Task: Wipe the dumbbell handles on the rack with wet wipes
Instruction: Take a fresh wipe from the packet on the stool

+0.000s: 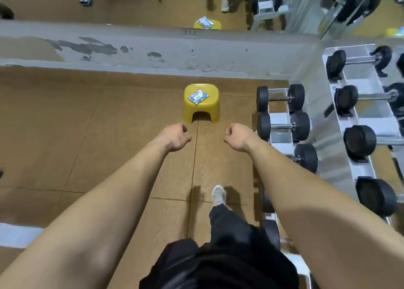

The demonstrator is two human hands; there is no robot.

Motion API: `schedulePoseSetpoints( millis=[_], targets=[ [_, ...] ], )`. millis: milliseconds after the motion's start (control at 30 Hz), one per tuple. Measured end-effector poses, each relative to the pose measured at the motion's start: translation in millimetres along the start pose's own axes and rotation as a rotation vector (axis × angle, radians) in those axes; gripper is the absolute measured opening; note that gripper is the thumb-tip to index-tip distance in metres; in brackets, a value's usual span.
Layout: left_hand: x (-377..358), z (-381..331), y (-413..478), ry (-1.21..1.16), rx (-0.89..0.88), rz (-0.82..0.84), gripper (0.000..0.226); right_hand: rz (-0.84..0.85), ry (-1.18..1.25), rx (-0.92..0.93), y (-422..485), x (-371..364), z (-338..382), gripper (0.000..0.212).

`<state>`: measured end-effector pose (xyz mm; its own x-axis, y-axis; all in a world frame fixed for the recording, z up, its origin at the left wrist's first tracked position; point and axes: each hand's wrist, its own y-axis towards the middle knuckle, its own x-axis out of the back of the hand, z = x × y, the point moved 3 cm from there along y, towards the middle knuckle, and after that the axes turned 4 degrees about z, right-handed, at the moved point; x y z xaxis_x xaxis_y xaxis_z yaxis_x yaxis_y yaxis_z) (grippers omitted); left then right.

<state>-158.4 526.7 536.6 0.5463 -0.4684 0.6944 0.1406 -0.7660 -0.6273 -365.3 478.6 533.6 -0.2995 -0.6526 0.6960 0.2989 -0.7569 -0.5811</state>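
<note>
Head view, looking down at a brown tiled floor (87, 124). Both bare forearms reach forward at the same height. The left hand (175, 136) and the right hand (237, 136) are each curled into a loose fist with the knuckles turned inward; neither holds anything, and the two are apart. Just beyond them stands a yellow stool (203, 112), and a sealed pack of wet wipes (198, 96) lies flat on its seat, untouched. To the right of the stool and of the right hand, a white dumbbell rack (279, 120) carries black-ended dumbbells (283, 125) lying crosswise, their metal handles (278, 97) exposed between the weights. A second white rack (358, 124) with larger dumbbells stands further right, along the wall. One pale shoe (218, 194) and a dark trouser leg show between the arms. A wall mirror (131, 2) above a grey ledge reflects the stool and pack.
</note>
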Motion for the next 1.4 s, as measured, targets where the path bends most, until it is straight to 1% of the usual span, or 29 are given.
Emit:
schedulePoseSetpoints(
  millis=[133, 267, 433, 533, 567, 633, 733, 767, 833, 900, 1033, 1133, 1200, 1333, 1400],
  targets=[
    [46.4, -32.6, 76.5, -0.019, 0.032, -0.006, 0.041, 0.018, -0.024, 0.006, 90.5, 63.0, 4.7, 0.007],
    [77.3, -48.1, 148.4, -0.054, 0.046, 0.040, 0.037, 0.020, -0.029, 0.020, 175.0, 109.1, 16.9, 0.006],
    [105.8, -44.6, 257.1, -0.057, 0.086, 0.123, 0.038, 0.102, -0.021, -0.039, 283.8, 128.1, 21.5, 0.014],
    [119.9, -36.5, 335.2, -0.093, 0.101, 0.174, 0.025, 0.109, 0.024, -0.086, 358.6, 132.7, 22.8, 0.029],
    [123.1, -33.8, 360.4, -0.124, 0.110, 0.182, 0.022, 0.117, 0.025, -0.097, 384.3, 132.8, 23.3, 0.031],
    [126.1, -27.1, 411.8, -0.182, 0.135, 0.190, 0.025, 0.137, 0.034, -0.117, 436.1, 130.0, 23.6, 0.023],
    [121.2, -14.1, 488.0, -0.200, 0.152, 0.212, 0.016, 0.169, 0.093, -0.163, 512.9, 116.9, 20.6, 0.019],
    [117.9, -10.4, 512.4, -0.194, 0.157, 0.222, 0.016, 0.178, 0.110, -0.175, 537.9, 110.8, 19.2, 0.018],
    [107.4, -3.7, 561.3, -0.197, 0.182, 0.229, 0.025, 0.204, 0.155, -0.191, 587.4, 96.5, 14.2, 0.015],
    [90.0, 2.5, 609.6, -0.198, 0.198, 0.242, 0.029, 0.233, 0.199, -0.200, 636.0, 77.1, 6.0, 0.019],
    [32.5, 16.9, 702.9, -0.150, 0.180, 0.264, 0.019, 0.264, 0.230, -0.185, 726.1, 28.8, -28.0, 0.029],
    [-10.3, 28.1, 763.5, -0.144, 0.167, 0.214, 0.034, 0.282, 0.216, -0.169, 786.2, -11.7, -60.2, 0.039],
    [-33.4, 37.4, 796.4, -0.127, 0.176, 0.141, 0.040, 0.295, 0.223, -0.164, 818.3, -36.6, -77.3, 0.041],
    [-67.5, 52.2, 845.8, 0.015, 0.138, -0.042, 0.054, 0.310, 0.308, -0.164, 862.6, -81.0, -104.7, 0.031],
    [-79.9, 57.4, 863.0, 0.029, 0.097, -0.079, 0.061, 0.294, 0.355, -0.140, 875.3, -96.9, -112.8, 0.027]
  ],
)
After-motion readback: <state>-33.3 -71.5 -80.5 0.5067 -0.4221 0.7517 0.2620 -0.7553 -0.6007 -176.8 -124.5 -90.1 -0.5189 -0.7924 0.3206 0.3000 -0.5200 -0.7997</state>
